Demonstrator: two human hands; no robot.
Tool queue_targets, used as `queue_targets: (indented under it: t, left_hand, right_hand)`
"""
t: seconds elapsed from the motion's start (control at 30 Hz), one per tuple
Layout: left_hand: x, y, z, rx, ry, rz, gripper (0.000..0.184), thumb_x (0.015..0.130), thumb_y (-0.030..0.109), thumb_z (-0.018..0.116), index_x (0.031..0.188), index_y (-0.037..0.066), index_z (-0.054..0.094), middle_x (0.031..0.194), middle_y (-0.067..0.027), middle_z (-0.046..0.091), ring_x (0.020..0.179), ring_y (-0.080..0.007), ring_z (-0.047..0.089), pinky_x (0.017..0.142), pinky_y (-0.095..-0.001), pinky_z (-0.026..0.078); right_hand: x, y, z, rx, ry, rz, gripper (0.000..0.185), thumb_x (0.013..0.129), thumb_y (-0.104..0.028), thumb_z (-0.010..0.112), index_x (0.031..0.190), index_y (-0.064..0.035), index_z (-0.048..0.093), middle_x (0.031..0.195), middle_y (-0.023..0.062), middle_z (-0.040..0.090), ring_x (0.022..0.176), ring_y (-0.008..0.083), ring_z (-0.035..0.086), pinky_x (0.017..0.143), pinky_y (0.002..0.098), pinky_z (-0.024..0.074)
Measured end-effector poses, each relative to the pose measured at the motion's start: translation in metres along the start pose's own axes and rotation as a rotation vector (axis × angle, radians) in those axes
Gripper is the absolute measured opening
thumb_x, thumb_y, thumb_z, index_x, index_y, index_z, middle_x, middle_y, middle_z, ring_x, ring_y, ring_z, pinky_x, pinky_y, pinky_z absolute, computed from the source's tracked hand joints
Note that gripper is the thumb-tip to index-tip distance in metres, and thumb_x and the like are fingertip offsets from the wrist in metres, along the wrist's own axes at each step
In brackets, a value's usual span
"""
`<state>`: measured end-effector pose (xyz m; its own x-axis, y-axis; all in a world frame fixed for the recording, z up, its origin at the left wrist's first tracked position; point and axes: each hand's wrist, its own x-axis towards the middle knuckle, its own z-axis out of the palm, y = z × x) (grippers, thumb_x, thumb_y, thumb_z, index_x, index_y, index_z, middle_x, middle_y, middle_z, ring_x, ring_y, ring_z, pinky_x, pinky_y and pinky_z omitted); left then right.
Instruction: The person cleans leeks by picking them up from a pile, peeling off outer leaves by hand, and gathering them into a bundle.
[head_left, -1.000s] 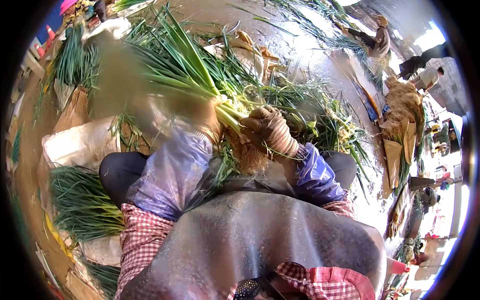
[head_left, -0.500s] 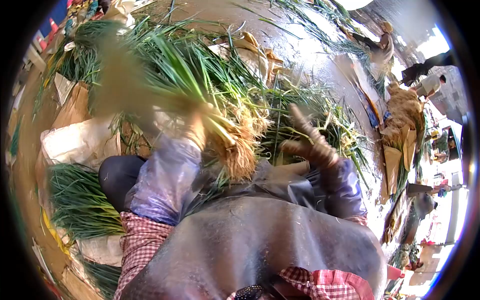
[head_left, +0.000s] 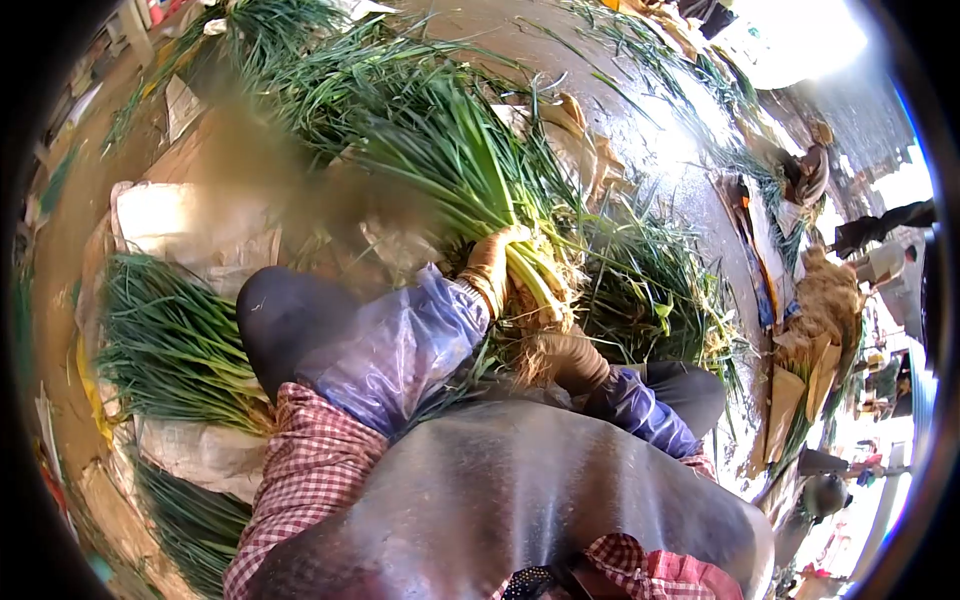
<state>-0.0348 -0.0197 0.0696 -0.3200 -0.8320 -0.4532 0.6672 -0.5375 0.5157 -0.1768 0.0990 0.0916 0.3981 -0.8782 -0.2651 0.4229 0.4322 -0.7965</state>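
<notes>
My left hand, in a yellowish glove, is closed round a bunch of green onions just above its pale stem ends. The leaves point away from me, up and to the left. My right hand, in a brownish glove, is curled against the tangled brown roots at the near end of the bunch; the roots partly hide its fingertips. A loose pile of green onions lies just right of the bunch, and a larger heap spreads out beyond it.
Gathered green onions lie by my left knee on pale sacking. A crumpled sack sits beyond the bunch. Wet floor shines on the right, where a brown root-covered stack stands. Several people are farther off to the right.
My left hand has moved right with the bunch. My right hand, with fingers spread apart from the bunch before, has come in and down to its roots. The view has shifted somewhat.
</notes>
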Motion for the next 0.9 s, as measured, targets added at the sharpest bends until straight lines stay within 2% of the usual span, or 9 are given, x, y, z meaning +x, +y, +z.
queue_targets:
  t: [0.13,0.23,0.33,0.4,0.47,0.57,0.67,0.8,0.9]
  left_hand:
    - [-0.022,0.009,0.018,-0.112,-0.113,-0.056,0.071,0.067,0.046,0.078,0.117,0.004,0.049,0.099,-0.0122,0.058,0.101,-0.0287,0.053,0.090,-0.0437,0.044]
    - [-0.020,-0.004,0.031,-0.095,-0.665,0.133,0.043,0.083,0.025,0.069,0.118,0.005,0.054,0.110,-0.0063,0.059,0.103,-0.0196,0.054,0.091,-0.0335,0.045]
    - [-0.022,-0.013,0.035,0.602,-0.474,0.257,0.024,0.088,0.013,0.061,0.109,0.002,0.061,0.101,-0.0091,0.066,0.091,-0.0166,0.060,0.082,-0.0279,0.050]
    - [-0.019,-0.004,0.013,0.614,-0.345,0.142,0.014,0.090,0.006,0.056,0.100,0.004,0.065,0.081,-0.0072,0.067,0.062,-0.0118,0.061,0.051,-0.0238,0.050]
    - [-0.012,0.001,0.000,0.778,-0.262,0.354,0.014,0.091,0.005,0.052,0.092,0.003,0.066,0.068,-0.0025,0.063,0.052,-0.0097,0.055,0.046,-0.0227,0.046]
    - [-0.006,0.017,-0.009,0.731,-0.181,0.557,0.015,0.093,0.007,0.051,0.091,0.002,0.065,0.067,-0.0029,0.062,0.054,-0.0091,0.054,0.050,-0.0229,0.046]
    - [-0.006,0.028,-0.006,0.596,-0.156,0.834,0.013,0.091,0.010,0.056,0.099,0.002,0.062,0.084,-0.0051,0.063,0.066,-0.0115,0.057,0.062,-0.0243,0.050]
    - [-0.032,0.023,0.018,1.107,-0.310,1.032,0.033,0.080,0.018,0.069,0.110,0.011,0.060,0.109,-0.0081,0.060,0.101,-0.0245,0.056,0.091,-0.0385,0.045]
    - [-0.006,0.016,-0.003,1.403,-0.173,1.221,0.024,0.083,0.015,0.060,0.107,0.014,0.062,0.103,-0.0089,0.064,0.096,-0.0293,0.060,0.088,-0.0373,0.047]
  right_hand:
    - [-0.005,-0.043,0.027,-0.004,0.127,-0.006,0.064,0.066,-0.004,0.069,0.125,-0.0002,0.045,0.106,0.0091,0.058,0.080,0.0170,0.061,0.064,0.0275,0.0539]
    - [0.000,-0.079,0.041,0.043,0.094,-0.204,0.056,0.069,-0.013,0.064,0.122,-0.0014,0.049,0.085,0.0086,0.063,0.076,0.0172,0.061,0.061,0.0272,0.0525]
    - [0.025,-0.081,-0.018,-0.026,0.350,-0.196,0.036,0.078,-0.021,0.059,0.107,-0.0008,0.056,0.082,0.0079,0.063,0.070,0.0175,0.059,0.063,0.0301,0.0511]
    - [0.028,-0.086,-0.016,0.004,0.497,-0.160,0.029,0.079,-0.023,0.057,0.098,-0.0006,0.060,0.078,0.0081,0.062,0.068,0.0192,0.059,0.064,0.0325,0.0512]
    - [0.029,-0.085,-0.013,0.035,0.473,-0.220,0.032,0.079,-0.016,0.055,0.106,0.0015,0.056,0.082,0.0099,0.064,0.071,0.0202,0.061,0.062,0.0298,0.0518]
    - [0.019,-0.090,-0.026,-0.113,0.399,-0.122,0.040,0.076,-0.010,0.053,0.114,0.0029,0.053,0.089,0.0104,0.064,0.072,0.0189,0.062,0.064,0.0293,0.0531]
    - [0.014,-0.099,0.010,-0.187,0.300,-0.297,0.059,0.066,0.004,0.047,0.126,0.0026,0.048,0.111,0.0122,0.059,0.095,0.0206,0.061,0.077,0.0264,0.0520]
    - [0.023,-0.078,0.009,-0.144,0.153,-0.253,0.062,0.064,0.013,0.047,0.125,0.0016,0.049,0.118,0.0113,0.058,0.108,0.0216,0.056,0.096,0.0333,0.0460]
    - [0.012,-0.086,0.009,-0.287,0.103,-0.174,0.059,0.071,0.006,0.054,0.130,0.0015,0.044,0.124,0.0150,0.055,0.112,0.0265,0.054,0.098,0.0376,0.0451]
